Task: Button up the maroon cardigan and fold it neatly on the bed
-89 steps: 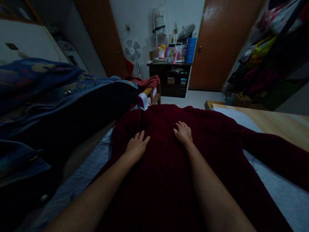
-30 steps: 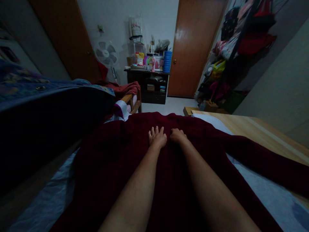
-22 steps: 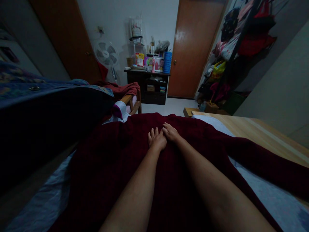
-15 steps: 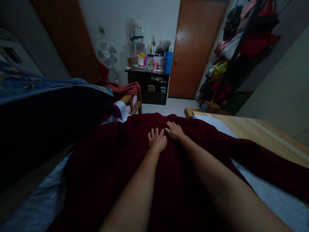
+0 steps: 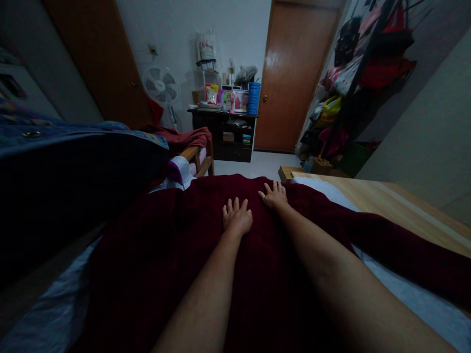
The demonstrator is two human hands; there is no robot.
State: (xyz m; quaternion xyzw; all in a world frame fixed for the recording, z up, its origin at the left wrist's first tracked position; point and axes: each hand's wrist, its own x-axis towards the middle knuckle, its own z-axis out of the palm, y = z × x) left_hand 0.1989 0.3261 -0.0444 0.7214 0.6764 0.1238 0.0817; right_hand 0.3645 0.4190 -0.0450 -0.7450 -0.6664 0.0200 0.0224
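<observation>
Touching a dark maroon, long-sleeved fabric garment [image 5: 270,274], spread over pale blue cloth [image 5: 327,186] on a light wood-grain tabletop [image 5: 397,201], with bare left hand [image 5: 238,217] and slightly farther-forward right hand [image 5: 275,197]. Held out palms-down, on extended forearms [image 5: 217,274], with loose, splayed fingers [image 5: 236,203].

A dark maroon long-sleeved top [image 5: 270,274] lies spread out over a pale bluish cloth [image 5: 408,291], its body running from the near edge of view to a gently wavy far edge. The fabric is mostly flat, with soft folds at the far left, and one sleeve stretches out to the right, beside the bare part of a light wooden table [image 5: 405,198].
</observation>
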